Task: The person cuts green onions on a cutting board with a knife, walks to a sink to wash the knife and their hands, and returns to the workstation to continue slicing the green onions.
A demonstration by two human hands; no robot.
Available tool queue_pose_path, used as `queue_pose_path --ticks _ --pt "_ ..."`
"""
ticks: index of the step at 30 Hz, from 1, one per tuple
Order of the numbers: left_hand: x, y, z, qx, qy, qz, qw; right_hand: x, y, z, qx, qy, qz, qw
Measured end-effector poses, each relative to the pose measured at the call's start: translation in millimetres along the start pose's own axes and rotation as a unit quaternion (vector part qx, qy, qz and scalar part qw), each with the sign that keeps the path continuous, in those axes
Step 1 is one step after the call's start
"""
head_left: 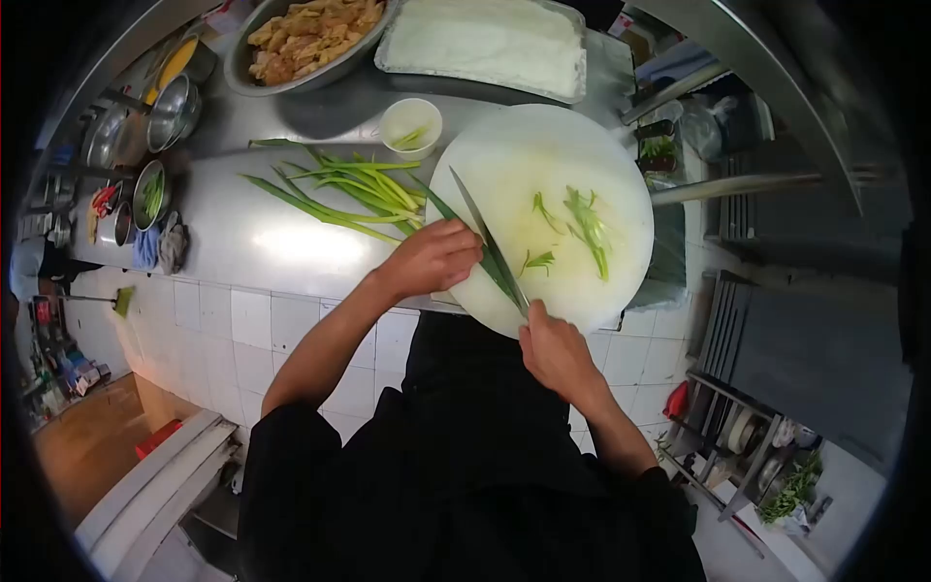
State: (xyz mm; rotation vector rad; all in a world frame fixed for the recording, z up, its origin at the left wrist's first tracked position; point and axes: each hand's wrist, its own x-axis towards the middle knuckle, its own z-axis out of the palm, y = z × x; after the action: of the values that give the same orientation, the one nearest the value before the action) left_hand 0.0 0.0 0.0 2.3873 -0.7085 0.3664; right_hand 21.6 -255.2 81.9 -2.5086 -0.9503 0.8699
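Observation:
My right hand is closed round the handle of a kitchen knife, whose blade points away over the round white cutting board. Beside the blade, my left hand has its fingers curled on a dark green scallion leaf lying along the board's left part. Cut scallion pieces rest on the right half of the board in a few small heaps. A bunch of whole scallions lies on the steel counter to the left, its ends reaching toward the board.
A small white bowl with some cut scallion stands behind the bunch. Farther back are a metal basin of meat pieces and a tray of white stuff. Several metal bowls crowd the counter's left end.

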Motion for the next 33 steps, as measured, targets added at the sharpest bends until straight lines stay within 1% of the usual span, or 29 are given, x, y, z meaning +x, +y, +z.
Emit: queue_pose_path --ticks 2,3,5,6,8,9,11,12,13,15,16,18,19,21,22,24,25,27,28,29,31,32,33 --pt "-0.8 4.9 0.8 -0.011 0.035 0.002 0.999 -5.0 0.8 3.2 0.027 -0.002 0.030 0.999" --pt "-1.9 20.3 11.4 -0.040 0.034 -0.011 0.999 -16.5 1.3 1.8 0.027 -0.026 0.051 0.998" --pt "-1.6 10.4 6.8 -0.033 0.042 -0.003 0.999 14.1 -1.9 13.9 0.017 0.029 0.013 0.999" --pt "-1.0 9.8 7.3 -0.035 0.041 0.005 0.999 26.0 -2.8 11.9 0.018 0.036 0.018 0.999" --pt "0.0 12.9 8.1 -0.037 0.057 -0.021 0.997 43.3 -2.3 4.1 0.050 0.058 -0.005 0.997" --pt "-0.3 13.0 8.8 -0.036 0.056 -0.014 0.998 43.2 3.1 3.8 0.050 0.065 -0.003 0.997" --pt "-4.7 12.7 13.3 -0.007 0.081 -0.022 0.996 41.9 24.6 0.0 0.119 0.064 -0.042 0.990" --pt "-5.7 13.7 15.0 -0.001 0.090 -0.026 0.996 35.9 28.4 -9.9 0.099 0.058 -0.011 0.993" --pt "-6.3 16.7 16.1 0.000 0.093 -0.029 0.995 30.9 36.7 -17.9 0.097 0.055 -0.014 0.994" --pt "-3.9 22.8 18.3 -0.012 0.106 -0.064 0.992 20.8 52.2 -31.1 0.099 0.093 -0.029 0.990" --pt "-2.2 26.3 18.7 -0.012 0.104 -0.064 0.992 16.1 53.9 -36.7 0.100 0.092 -0.029 0.990" --pt "3.0 35.2 18.9 -0.033 0.122 -0.088 0.988 5.7 52.9 -47.7 0.054 0.113 0.019 0.992" --pt "5.7 39.4 17.5 -0.033 0.121 -0.086 0.988 2.5 50.8 -50.2 0.054 0.116 0.020 0.992" --pt "13.4 49.5 13.1 -0.021 0.138 -0.077 0.987 -4.0 48.7 -53.5 -0.050 0.178 0.052 0.981" --pt "21.8 57.3 6.8 -0.022 0.137 -0.070 0.988 -6.0 51.8 -54.2 -0.050 0.183 0.056 0.980" --pt "37.7 73.2 -6.1 0.024 0.192 -0.062 0.979 -10.8 60.7 -51.3 -0.045 0.252 0.043 0.966" --pt "43.3 73.3 -7.7 0.021 0.189 -0.057 0.980 -12.0 63.0 -49.7 -0.044 0.256 0.048 0.964" --pt "57.4 69.7 -10.3 -0.067 0.204 -0.171 0.962 -10.2 68.1 -48.1 -0.046 0.339 0.026 0.939" --pt "65.0 70.8 -14.9 -0.132 0.148 -0.261 0.945 -9.1 73.2 -44.9 -0.040 0.342 0.024 0.939" --pt "67.9 70.1 -13.9 -0.132 0.147 -0.257 0.946 -8.8 76.5 -41.7 -0.040 0.346 0.026 0.937" --pt "72.4 64.6 -10.1 -0.270 0.091 -0.371 0.884 -4.9 81.4 -37.6 -0.033 0.392 -0.023 0.919" --pt "71.7 64.7 -4.3 -0.309 0.100 -0.357 0.876 -3.8 84.3 -36.1 -0.047 0.409 -0.020 0.911" --pt "72.0 67.6 -4.2 -0.308 0.100 -0.353 0.878 -5.7 87.8 -34.0 -0.048 0.413 -0.020 0.909"
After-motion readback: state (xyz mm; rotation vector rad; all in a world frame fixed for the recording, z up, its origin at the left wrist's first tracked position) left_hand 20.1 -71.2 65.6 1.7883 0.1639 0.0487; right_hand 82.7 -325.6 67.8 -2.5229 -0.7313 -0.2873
